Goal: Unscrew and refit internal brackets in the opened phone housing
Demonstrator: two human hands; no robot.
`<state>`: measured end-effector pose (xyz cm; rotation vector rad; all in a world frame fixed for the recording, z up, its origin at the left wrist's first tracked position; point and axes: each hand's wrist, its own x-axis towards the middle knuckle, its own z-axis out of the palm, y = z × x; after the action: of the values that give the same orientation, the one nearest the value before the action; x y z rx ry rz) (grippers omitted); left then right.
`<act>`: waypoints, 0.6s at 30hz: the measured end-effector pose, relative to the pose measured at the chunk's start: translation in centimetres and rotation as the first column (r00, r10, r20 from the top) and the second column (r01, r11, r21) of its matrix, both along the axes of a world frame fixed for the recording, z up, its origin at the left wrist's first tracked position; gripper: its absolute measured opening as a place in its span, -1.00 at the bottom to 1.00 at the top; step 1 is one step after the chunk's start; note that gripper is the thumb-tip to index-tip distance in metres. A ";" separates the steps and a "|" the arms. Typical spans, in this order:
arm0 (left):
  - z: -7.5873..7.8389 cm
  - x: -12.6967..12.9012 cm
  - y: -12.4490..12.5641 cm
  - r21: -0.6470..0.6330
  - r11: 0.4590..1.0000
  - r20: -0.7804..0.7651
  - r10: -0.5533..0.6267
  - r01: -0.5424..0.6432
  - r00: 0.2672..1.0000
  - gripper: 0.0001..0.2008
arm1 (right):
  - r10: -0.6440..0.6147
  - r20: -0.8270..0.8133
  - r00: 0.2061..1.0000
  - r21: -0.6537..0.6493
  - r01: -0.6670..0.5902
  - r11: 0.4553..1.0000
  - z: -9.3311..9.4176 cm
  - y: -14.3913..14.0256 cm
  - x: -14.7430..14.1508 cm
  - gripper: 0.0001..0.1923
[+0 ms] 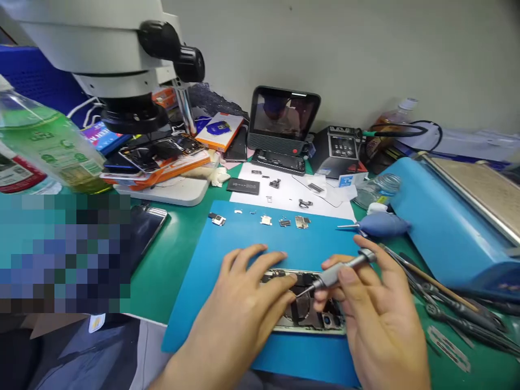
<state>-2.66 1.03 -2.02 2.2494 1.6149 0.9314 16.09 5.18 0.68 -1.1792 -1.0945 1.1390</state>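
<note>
My right hand [377,309] is closed around a grey precision screwdriver [335,274], which tilts down to the left. Its thin tip points into an opened phone [298,311] lying on the blue mat [199,303]. My left hand [239,300] rests over the phone's left part with its fingers spread, thumb and forefinger close to the driver's tip. Whether they touch the tip or a tiny part cannot be made out. Inside the phone, a round coil and a camera lens show at the right; my left hand hides the rest.
Small metal parts [266,220] lie along the mat's upper edge. Behind them, white paper [284,192] carries a battery [244,186] and more parts. A microscope [134,108] overhangs the left. At right are an air blower [384,224], tweezers [463,325] and a blue machine [450,227].
</note>
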 end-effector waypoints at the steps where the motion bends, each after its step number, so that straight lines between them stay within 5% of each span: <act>1: -0.1 0.0 0.0 0.003 1.000 -0.004 0.002 -0.002 1.000 -0.75 | 0.001 0.010 1.000 -0.002 -0.001 1.000 -0.2 -0.1 -0.1 -0.40; 18: 0.1 0.1 -0.3 0.058 0.998 -0.088 0.017 -0.012 0.996 -0.72 | 0.014 0.093 0.996 0.075 -0.021 0.997 -0.4 -0.6 -0.3 -0.55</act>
<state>-2.57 0.68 -1.97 2.3521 1.6637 0.9045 15.81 4.56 0.33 -1.1741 -1.2102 1.0551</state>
